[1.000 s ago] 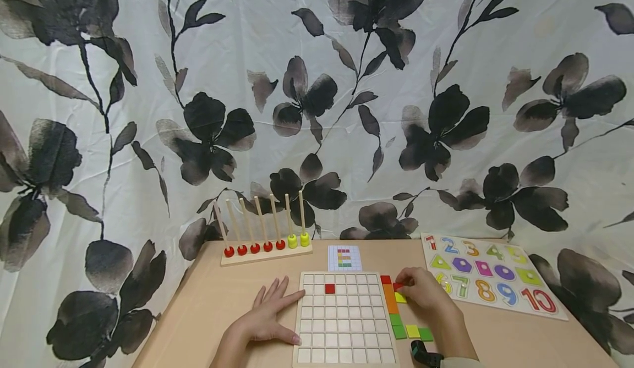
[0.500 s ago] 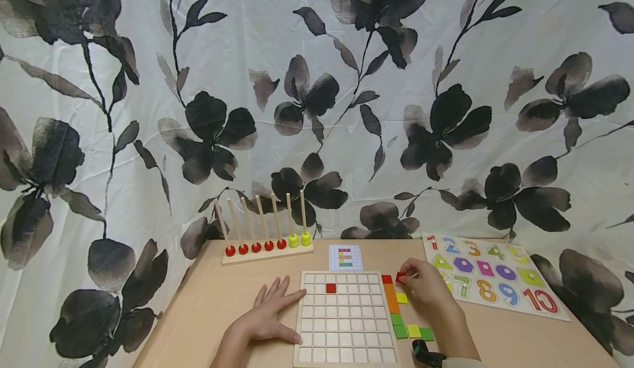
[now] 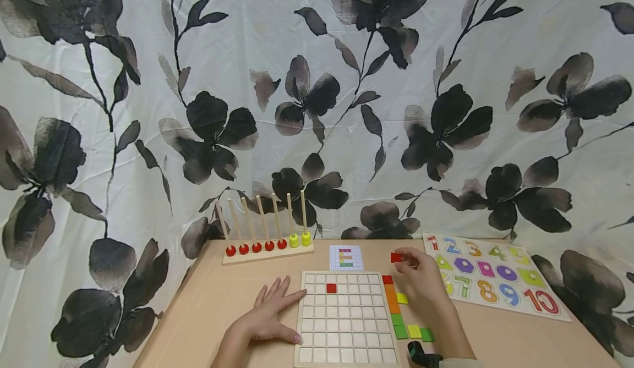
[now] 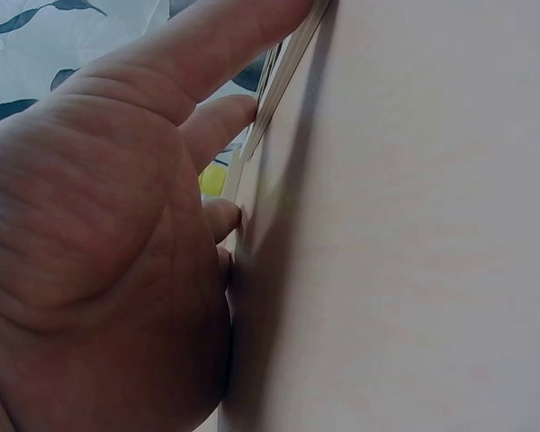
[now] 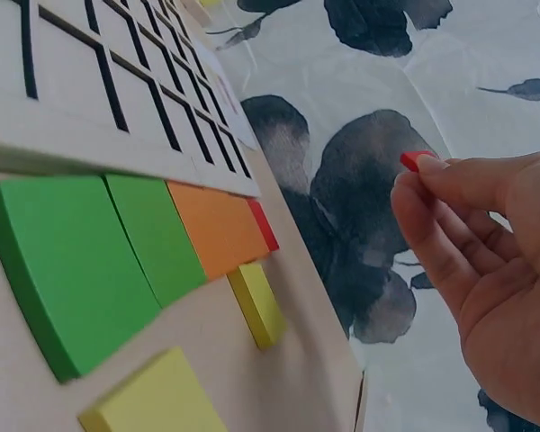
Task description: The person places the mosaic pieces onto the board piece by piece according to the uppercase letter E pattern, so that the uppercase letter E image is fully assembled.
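Between thumb and fingertips, my right hand pinches a small red square tile, lifted beyond the far right corner of the wooden grid board; the right wrist view also shows this red tile. My left hand has its fingers spread, with index finger and thumb touching the board's left edge. One red tile sits in a cell of the second row. Along the board's right edge lie a red tile, orange tiles and green tiles. Loose yellow tiles and a green tile lie further right.
A card with a coloured grid pattern lies behind the board. At the back left stands a peg abacus with red and yellow beads. A number and shape puzzle board lies to the right, before a floral cloth.
My right hand has raised the red tile from beside the row of tiles, moving it away toward the back of the table. The left hand stays at the board's edge.
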Demonstrator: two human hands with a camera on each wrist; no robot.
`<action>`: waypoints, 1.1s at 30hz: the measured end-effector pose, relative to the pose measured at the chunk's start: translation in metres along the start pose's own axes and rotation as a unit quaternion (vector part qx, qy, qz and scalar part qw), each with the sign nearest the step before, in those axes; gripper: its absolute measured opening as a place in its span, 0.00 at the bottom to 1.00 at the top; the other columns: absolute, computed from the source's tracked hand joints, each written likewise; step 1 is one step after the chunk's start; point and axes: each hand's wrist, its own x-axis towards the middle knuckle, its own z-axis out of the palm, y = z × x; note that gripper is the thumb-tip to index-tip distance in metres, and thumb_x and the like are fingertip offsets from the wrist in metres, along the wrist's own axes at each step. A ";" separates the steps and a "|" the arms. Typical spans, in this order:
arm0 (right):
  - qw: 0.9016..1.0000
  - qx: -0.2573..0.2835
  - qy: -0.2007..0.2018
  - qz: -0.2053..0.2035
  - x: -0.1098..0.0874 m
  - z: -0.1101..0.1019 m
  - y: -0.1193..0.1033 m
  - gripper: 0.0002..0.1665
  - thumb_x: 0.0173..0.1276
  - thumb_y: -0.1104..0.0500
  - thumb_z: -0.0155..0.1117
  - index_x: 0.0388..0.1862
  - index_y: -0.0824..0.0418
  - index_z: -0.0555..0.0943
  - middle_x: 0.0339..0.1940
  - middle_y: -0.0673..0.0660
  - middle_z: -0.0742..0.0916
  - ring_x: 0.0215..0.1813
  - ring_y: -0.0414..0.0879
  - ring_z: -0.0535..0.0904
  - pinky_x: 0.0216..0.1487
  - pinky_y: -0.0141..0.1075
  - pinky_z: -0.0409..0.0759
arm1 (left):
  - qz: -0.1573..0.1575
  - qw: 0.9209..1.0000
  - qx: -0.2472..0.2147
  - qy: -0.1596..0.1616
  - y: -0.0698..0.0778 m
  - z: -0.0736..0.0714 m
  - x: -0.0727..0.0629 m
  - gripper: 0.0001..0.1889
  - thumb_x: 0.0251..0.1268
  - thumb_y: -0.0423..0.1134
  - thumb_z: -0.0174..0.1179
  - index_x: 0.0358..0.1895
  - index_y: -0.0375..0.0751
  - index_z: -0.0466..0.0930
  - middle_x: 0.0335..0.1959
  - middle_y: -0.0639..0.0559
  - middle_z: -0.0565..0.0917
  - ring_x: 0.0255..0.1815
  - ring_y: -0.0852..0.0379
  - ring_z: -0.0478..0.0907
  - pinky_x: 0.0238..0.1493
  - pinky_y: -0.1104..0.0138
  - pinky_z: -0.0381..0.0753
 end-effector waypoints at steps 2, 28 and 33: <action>1.000 0.016 0.004 -0.004 0.000 0.003 -0.001 0.21 0.76 0.61 0.66 0.66 0.54 0.81 0.53 0.57 0.86 0.52 0.52 0.78 0.49 0.22 0.81 | 0.000 1.000 0.001 0.000 0.000 0.000 0.000 0.54 0.43 0.63 0.81 0.79 0.58 0.68 0.86 0.31 0.43 0.86 0.29 0.33 0.78 0.31 0.26; 0.991 0.051 -0.044 -0.114 -0.008 0.081 -0.029 0.18 0.68 0.68 0.72 0.56 0.62 0.87 0.44 0.56 0.89 0.41 0.44 0.81 0.42 0.28 0.82 | -0.004 1.000 -0.011 -0.004 0.004 0.000 0.000 0.53 0.43 0.59 0.82 0.79 0.57 0.68 0.86 0.32 0.43 0.86 0.29 0.32 0.78 0.30 0.25; 0.991 0.081 -0.082 -0.070 -0.011 0.097 -0.032 0.19 0.70 0.66 0.71 0.58 0.65 0.85 0.43 0.57 0.86 0.41 0.47 0.78 0.35 0.27 0.80 | -0.008 1.000 -0.010 -0.006 0.003 -0.001 0.001 0.53 0.43 0.60 0.82 0.78 0.58 0.68 0.86 0.32 0.43 0.86 0.29 0.32 0.78 0.30 0.25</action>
